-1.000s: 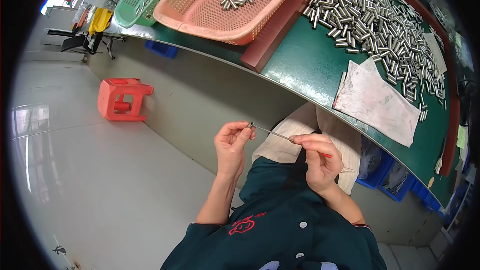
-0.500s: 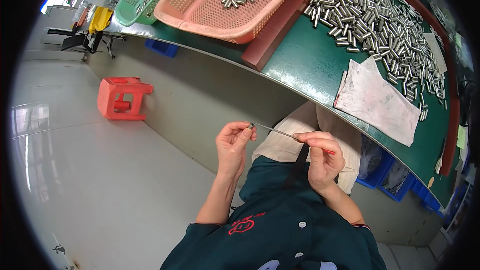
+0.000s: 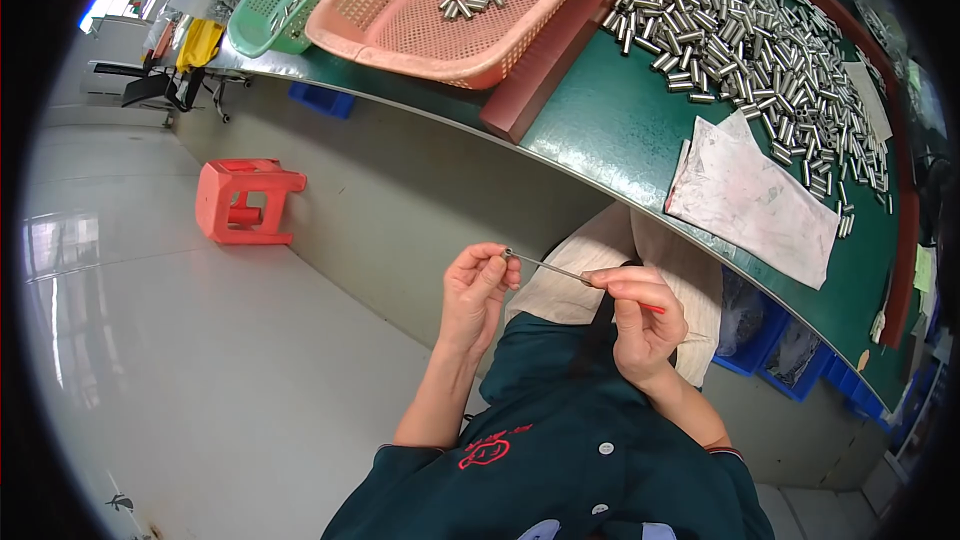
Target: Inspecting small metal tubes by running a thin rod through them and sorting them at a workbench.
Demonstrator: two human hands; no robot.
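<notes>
My left hand (image 3: 472, 298) pinches a small metal tube (image 3: 508, 253) between thumb and fingertips, over my lap. A thin metal rod tool (image 3: 552, 267) with a red end is gripped like a pen in my right hand (image 3: 645, 318). Its far tip meets the end of the tube; whether it enters the bore is too small to tell. Many similar short metal cylinders (image 3: 735, 35) lie heaped on the green tabletop (image 3: 600, 110). Close to the table's front edge rests a stained whitish cloth (image 3: 755, 200).
A pink perforated basket (image 3: 400, 55) holding several cylinders and a yellow paper stands beside a green basket (image 3: 262, 15). Dark red wooden rails (image 3: 540, 95) border the heap. Blue bins (image 3: 790, 350) sit under the table. A red stool (image 3: 250, 202) is on the floor at left.
My left hand has shifted slightly right, and the tube in it has turned a little. My right hand and the rod tool have moved slightly left.
</notes>
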